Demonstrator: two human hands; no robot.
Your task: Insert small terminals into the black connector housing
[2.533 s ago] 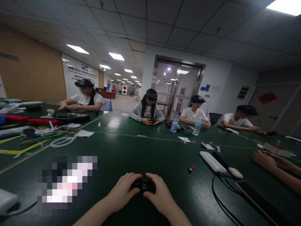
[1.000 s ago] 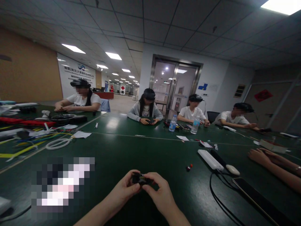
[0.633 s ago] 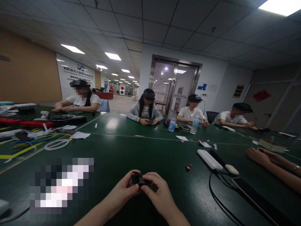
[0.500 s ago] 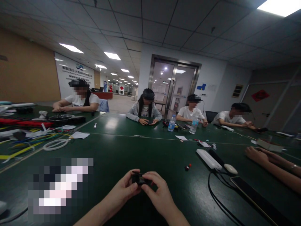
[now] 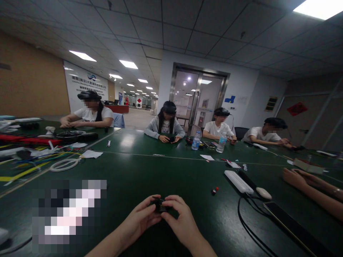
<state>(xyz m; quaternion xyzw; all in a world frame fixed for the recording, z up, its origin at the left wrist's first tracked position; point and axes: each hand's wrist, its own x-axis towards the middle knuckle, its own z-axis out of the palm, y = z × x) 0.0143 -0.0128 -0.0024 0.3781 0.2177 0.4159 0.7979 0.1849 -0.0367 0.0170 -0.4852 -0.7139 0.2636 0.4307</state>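
Small black object (image 5: 160, 206) at lower centre of frame, between the two hands, above the green table (image 5: 128, 182). Its fine parts too dark and too covered to read.

Left hand (image 5: 138, 217) pinches its left side, thumb on the near face, fingers curled behind and under. Right hand (image 5: 184, 219) pinches the right side between thumb and fingertips, palm open beneath. Whether any part rests on the table, cannot tell.

Step in hand, as judged: close fingertip handling, both hands on one piece. Any change of grip would call for one hand to steady it while the other shifts; small and dark, it could slip from fingertips.

Outward: small red-and-black piece (image 5: 214, 191) to the right of the hands, apart from them. Farther right, a white power bank (image 5: 238, 182) and a black cable (image 5: 239, 213) looping down to the lower edge, beside a dark phone (image 5: 292, 225). This cable bounds the room on the right. On the left, a pixelated patch (image 5: 71, 212) bounds it; what it covers, cannot tell. Forward, table surface runs to a seam, with two bottles (image 5: 195, 141) (image 5: 221, 142) past it. Another person's hands (image 5: 297, 178) at right edge, well apart.
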